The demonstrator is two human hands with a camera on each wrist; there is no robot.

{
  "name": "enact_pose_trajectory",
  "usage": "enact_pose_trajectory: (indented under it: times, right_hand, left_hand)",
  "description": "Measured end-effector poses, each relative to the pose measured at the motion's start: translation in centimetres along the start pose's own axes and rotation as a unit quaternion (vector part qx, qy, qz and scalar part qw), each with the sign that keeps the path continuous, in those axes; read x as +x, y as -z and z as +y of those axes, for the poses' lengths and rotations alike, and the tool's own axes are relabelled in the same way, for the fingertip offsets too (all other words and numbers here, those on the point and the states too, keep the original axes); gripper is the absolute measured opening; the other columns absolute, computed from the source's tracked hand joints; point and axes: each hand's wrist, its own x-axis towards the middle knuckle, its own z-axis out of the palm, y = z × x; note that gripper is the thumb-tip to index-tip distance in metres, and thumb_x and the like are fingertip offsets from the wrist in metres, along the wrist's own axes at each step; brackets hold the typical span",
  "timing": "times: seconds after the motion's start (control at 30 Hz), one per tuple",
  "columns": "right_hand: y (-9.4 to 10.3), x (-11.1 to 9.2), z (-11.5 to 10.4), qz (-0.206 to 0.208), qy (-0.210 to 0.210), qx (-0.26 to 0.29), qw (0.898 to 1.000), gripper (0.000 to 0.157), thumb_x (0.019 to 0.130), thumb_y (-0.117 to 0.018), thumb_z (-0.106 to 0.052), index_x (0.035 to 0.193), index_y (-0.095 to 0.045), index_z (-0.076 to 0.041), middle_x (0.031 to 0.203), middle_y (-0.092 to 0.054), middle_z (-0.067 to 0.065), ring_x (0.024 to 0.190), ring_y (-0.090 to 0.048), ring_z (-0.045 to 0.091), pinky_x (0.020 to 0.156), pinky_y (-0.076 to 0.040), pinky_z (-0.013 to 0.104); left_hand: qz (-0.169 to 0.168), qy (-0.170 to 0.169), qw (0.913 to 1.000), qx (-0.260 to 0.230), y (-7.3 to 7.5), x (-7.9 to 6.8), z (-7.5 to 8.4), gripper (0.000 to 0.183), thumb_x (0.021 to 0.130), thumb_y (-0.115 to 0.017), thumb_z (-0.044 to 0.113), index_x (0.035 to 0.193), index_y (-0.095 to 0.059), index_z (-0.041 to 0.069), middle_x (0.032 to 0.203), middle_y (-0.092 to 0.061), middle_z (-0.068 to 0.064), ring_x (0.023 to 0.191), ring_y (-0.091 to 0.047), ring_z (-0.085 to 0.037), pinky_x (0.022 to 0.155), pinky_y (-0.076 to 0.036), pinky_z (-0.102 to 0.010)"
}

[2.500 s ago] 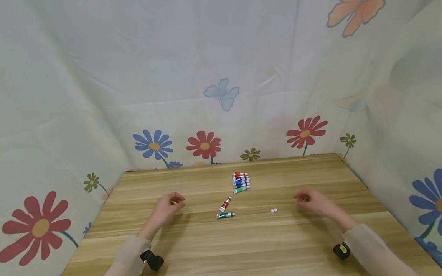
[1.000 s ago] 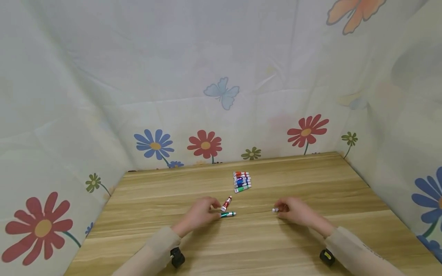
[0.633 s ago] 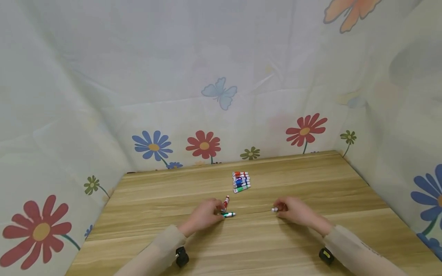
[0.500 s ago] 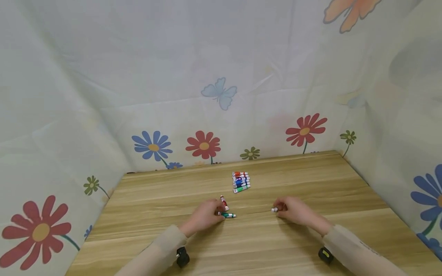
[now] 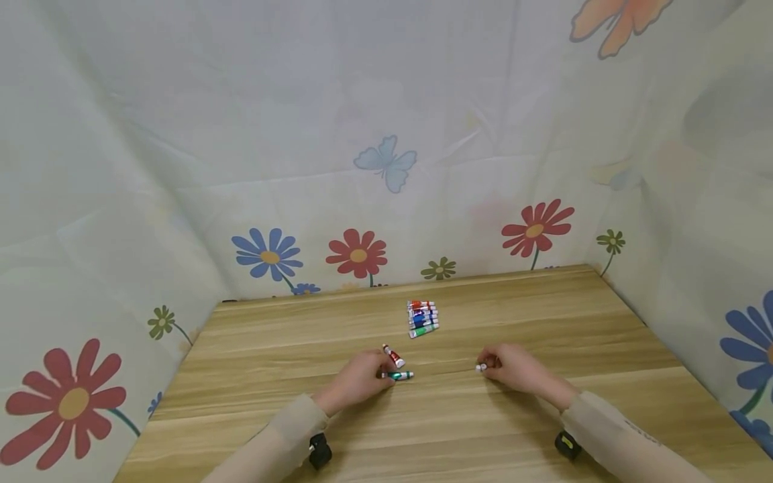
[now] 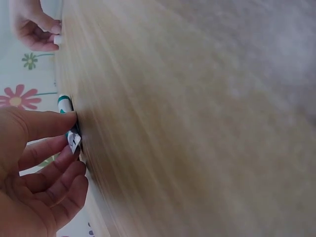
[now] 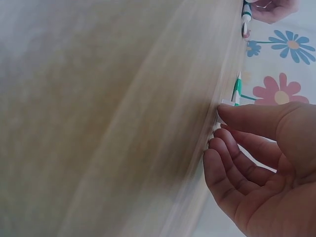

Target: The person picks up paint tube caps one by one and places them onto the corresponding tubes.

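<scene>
My left hand [image 5: 359, 379] pinches the crimped end of a green paint tube [image 5: 401, 376] between thumb and forefinger, its capped end pointing right. Low over the table, the same tube [image 6: 65, 104] shows past the thumb in the left wrist view. Just behind it lies a red paint tube [image 5: 394, 356], cap end to the upper left. My right hand [image 5: 513, 369] holds small white pieces [image 5: 480, 367] at its fingertips, close to the tabletop. One white piece [image 7: 227, 102] shows beyond the thumb tip in the right wrist view; the fingers partly hide the rest.
Several paint tubes [image 5: 423, 318], orange, blue and green among them, lie side by side further back on the wooden table [image 5: 290, 322]. A hanging cloth [image 5: 302, 168] with flowers and butterflies encloses the table's back and sides.
Both hands have come inward, the left to the green tube, the right to the white pieces. The red tube has turned, its cap end swinging from upper right to upper left.
</scene>
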Motion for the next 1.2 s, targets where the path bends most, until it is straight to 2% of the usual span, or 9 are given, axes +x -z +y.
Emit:
enact_pose_trajectory:
  times: [0.43, 0.57, 0.67, 0.8, 1.03, 1.2]
  right_hand:
    - [-0.2, 0.1, 0.2, 0.014, -0.001, -0.001, 1.000, 0.009, 0.089, -0.074, -0.008, 0.096, -0.072, -0.003, 0.078, -0.061, -0.007, 0.070, -0.052, 0.004, 0.064, -0.046, 0.025]
    - [-0.2, 0.1, 0.4, 0.019, -0.002, 0.001, 1.000, 0.007, 0.088, -0.074, -0.006, 0.094, -0.072, -0.003, 0.077, -0.062, -0.007, 0.070, -0.053, 0.004, 0.064, -0.046, 0.025]
    - [-0.1, 0.2, 0.6, 0.019, -0.005, 0.000, 1.000, 0.005, 0.088, -0.074, -0.006, 0.093, -0.072, -0.004, 0.078, -0.062, -0.007, 0.071, -0.053, 0.005, 0.065, -0.046, 0.025]
    - [0.4, 0.1, 0.7, 0.020, -0.026, 0.003, 0.999, 0.005, 0.089, -0.072, -0.005, 0.094, -0.072, -0.005, 0.080, -0.063, -0.006, 0.074, -0.054, 0.007, 0.067, -0.047, 0.027]
    - [1.3, 0.2, 0.5, 0.029, -0.051, 0.012, 0.998, 0.011, 0.092, -0.070, -0.007, 0.101, -0.072, 0.000, 0.087, -0.067, -0.001, 0.080, -0.060, 0.013, 0.072, -0.051, 0.033]
    - [2.5, 0.8, -0.4, 0.064, -0.064, 0.047, 0.995, 0.016, 0.096, -0.067, -0.008, 0.106, -0.071, 0.003, 0.093, -0.070, 0.003, 0.087, -0.064, 0.017, 0.077, -0.053, 0.037]
  left_hand:
    - [-0.005, -0.021, 0.9994, 0.028, -0.1, 0.1, 0.0, 0.010, 0.086, -0.080, 0.016, 0.090, -0.073, 0.010, 0.076, -0.058, 0.009, 0.067, -0.049, -0.002, 0.060, -0.043, -0.021]
    - [-0.012, -0.015, 0.9993, 0.032, 0.0, 0.0, 0.0, 0.009, 0.087, -0.080, 0.018, 0.090, -0.073, 0.012, 0.077, -0.058, 0.010, 0.068, -0.049, -0.001, 0.060, -0.043, -0.021]
    - [-0.014, 0.001, 0.9998, 0.014, 0.3, 0.0, 0.2, 0.009, 0.088, -0.079, 0.018, 0.090, -0.073, 0.012, 0.078, -0.058, 0.010, 0.068, -0.051, -0.002, 0.061, -0.045, -0.021]
    - [-0.004, 0.014, 0.9998, -0.010, 1.2, -0.1, 0.5, 0.007, 0.089, -0.077, 0.015, 0.091, -0.072, 0.009, 0.081, -0.060, 0.007, 0.070, -0.052, -0.004, 0.061, -0.046, -0.023]
    - [0.006, 0.040, 0.9990, -0.017, 3.1, 0.0, 1.0, 0.010, 0.091, -0.075, 0.018, 0.095, -0.073, 0.009, 0.083, -0.061, 0.006, 0.071, -0.053, -0.009, 0.061, -0.046, -0.025]
    - [0.044, 0.031, 0.9985, -0.009, 4.7, 0.0, 1.6, 0.008, 0.091, -0.075, 0.018, 0.094, -0.073, 0.011, 0.083, -0.060, 0.006, 0.075, -0.054, -0.013, 0.065, -0.047, -0.027]
